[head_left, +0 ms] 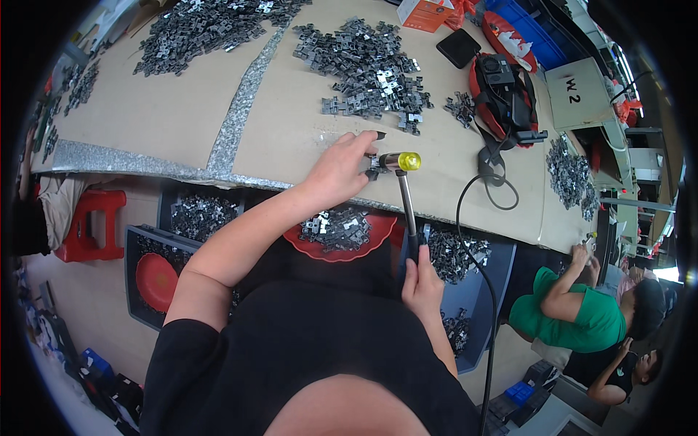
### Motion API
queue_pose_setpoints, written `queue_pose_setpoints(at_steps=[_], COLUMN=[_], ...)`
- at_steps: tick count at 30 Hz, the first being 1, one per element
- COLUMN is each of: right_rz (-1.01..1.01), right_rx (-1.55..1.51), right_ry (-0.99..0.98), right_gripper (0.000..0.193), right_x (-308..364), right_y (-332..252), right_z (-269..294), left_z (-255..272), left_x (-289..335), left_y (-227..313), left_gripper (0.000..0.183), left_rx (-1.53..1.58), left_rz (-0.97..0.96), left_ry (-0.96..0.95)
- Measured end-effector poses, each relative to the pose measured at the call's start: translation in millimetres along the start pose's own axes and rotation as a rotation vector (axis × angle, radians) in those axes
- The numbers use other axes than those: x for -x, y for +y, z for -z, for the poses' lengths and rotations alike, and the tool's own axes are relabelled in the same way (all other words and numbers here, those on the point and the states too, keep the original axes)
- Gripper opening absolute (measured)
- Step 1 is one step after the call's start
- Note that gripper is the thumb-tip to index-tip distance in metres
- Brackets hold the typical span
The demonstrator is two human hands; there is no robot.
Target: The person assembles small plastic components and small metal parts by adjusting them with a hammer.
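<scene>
My right hand (423, 285) is wrapped round the grip of a small hammer (406, 200), which has a metal shaft and a translucent yellow face. The hammer's head is over the front part of the table, right beside the fingers of my left hand (340, 171). Those fingers curl round a small dark metal piece (374, 173) on the tabletop, partly covered by the hammer head and my fingers. A black cover sits on one left fingertip. Beyond my hands lies a heap of similar metal pieces (367, 69). A red scalloped dish (331, 256) of metal pieces is below the table edge.
More pieces are heaped at the far left (200, 36) and right (569, 173). A red tray (480, 91) with black devices has a cable (459, 211) hanging past my right arm. Grey bins (502, 272) flank me. Co-workers, one in a green shirt (567, 309), are at the right.
</scene>
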State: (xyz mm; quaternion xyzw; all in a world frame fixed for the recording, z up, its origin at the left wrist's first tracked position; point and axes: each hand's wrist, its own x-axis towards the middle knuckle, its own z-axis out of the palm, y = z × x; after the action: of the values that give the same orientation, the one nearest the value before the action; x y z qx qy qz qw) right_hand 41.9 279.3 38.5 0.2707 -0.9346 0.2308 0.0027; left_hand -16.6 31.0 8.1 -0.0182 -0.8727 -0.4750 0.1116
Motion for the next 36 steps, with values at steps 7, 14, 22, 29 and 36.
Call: queue_pose_setpoints(at_steps=[7,14,22,29,36], right_rz=[-0.096,-0.071,-0.056,-0.08,-0.103], right_rx=[-0.344,-0.397,-0.42,-0.427,-0.479], right_ry=[0.291,0.207,0.163,0.159,0.145], right_gripper=[0.04,0.04,0.04,0.039,0.038], right_x=[10.6,13.2,6.3,11.1,6.3], right_y=[20.4,25.0,18.6,23.6,21.0], right_z=[-9.9,-18.8,-24.5,-24.8,-23.3], left_z=[8.0,31.4,60.3,88.7,34.4], left_x=[5.9,49.0,-38.2,-25.0,-15.7], left_y=[2.2,9.4,-42.9,7.0,34.0], left_gripper=[0.051,0.046,0.037,0.02,0.017], left_rx=[-0.011,-0.057,-0.424,-0.883,-0.965], left_rz=[-0.094,-0.298,-0.047,-0.144,-0.399], left_ry=[0.04,-0.235,0.266,-0.216,-0.479])
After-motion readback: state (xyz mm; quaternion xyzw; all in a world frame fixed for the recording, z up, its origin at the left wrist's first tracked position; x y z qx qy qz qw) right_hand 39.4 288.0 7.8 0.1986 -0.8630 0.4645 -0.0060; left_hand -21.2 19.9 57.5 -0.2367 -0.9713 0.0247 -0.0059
